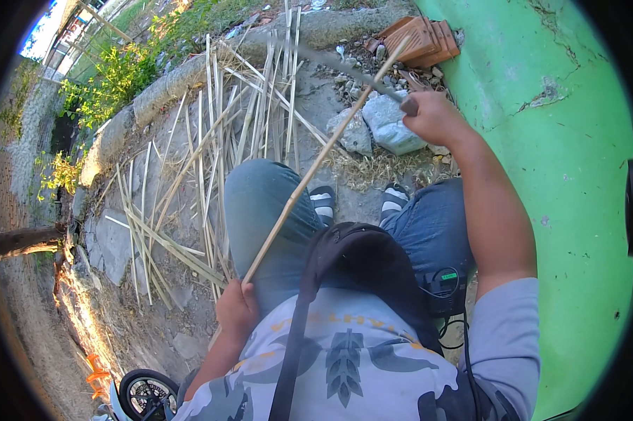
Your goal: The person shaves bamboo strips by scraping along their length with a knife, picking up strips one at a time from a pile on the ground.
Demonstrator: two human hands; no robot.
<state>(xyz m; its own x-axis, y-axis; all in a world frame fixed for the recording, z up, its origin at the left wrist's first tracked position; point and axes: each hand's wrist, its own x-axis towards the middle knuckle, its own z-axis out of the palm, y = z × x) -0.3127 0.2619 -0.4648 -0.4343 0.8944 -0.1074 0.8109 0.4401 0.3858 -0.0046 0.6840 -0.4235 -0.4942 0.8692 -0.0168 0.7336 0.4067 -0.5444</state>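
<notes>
My left hand (237, 307) is closed round the lower end of a long bamboo strip (304, 186), which slants up and away to the right across my left knee. In my right hand (434, 119), raised near the green wall, is the handle of a long-bladed knife, probably a machete (344, 68). Its blade points up to the left and is smeared by motion. The blade crosses the strip near its far end; whether they touch I cannot tell.
Many split bamboo strips (207, 151) lie scattered on the ground at the left and ahead. Stones (395, 125) and stacked orange clay tiles (422, 42) stand by the green wall (562, 196). A low stone kerb (163, 95) runs behind. A motorcycle wheel (148, 395) shows at lower left.
</notes>
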